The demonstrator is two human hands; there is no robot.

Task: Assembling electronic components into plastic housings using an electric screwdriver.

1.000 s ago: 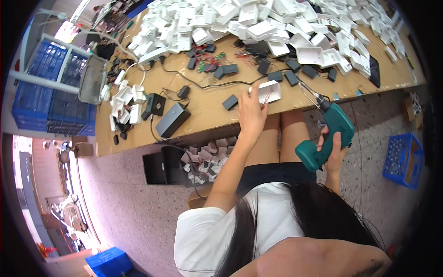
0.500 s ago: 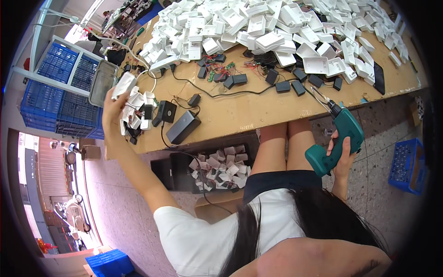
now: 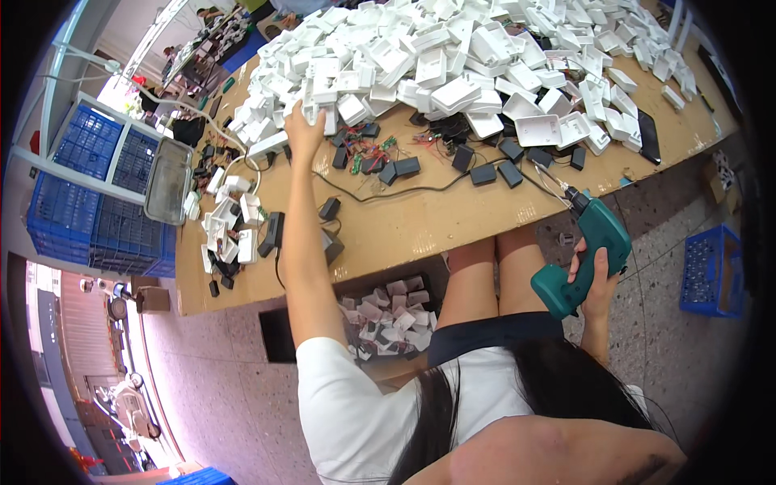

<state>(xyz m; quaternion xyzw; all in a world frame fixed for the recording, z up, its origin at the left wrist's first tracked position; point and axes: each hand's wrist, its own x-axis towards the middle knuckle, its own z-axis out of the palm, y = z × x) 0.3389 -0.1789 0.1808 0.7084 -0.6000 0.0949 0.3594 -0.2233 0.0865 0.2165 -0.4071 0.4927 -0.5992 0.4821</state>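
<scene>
My left hand [image 3: 305, 136] reaches to the near left edge of the heap of white plastic casings [image 3: 432, 69]. Its fingers are apart around the edge of one casing, and no firm grip shows. In my right hand [image 3: 596, 283] is a green cordless drill [image 3: 608, 234], held by its handle above the floor beside my thigh. The drill's bit end points up and left at the table edge. Beside my left forearm lies a smaller group of white casings [image 3: 217, 230] with black parts among them.
Black boxes [image 3: 483, 174], red wires and green circuit boards [image 3: 380, 149] lie in front of the heap on the table [image 3: 436, 218]. A black cable crosses the tabletop. Below it stands a bin of casings [image 3: 392, 315]. Blue crates [image 3: 89, 202] stand left, a blue basket [image 3: 711, 271] right.
My left hand has let go of a white casing at the small group on the left and moved right and away to the large heap. The drill stays in my right hand.
</scene>
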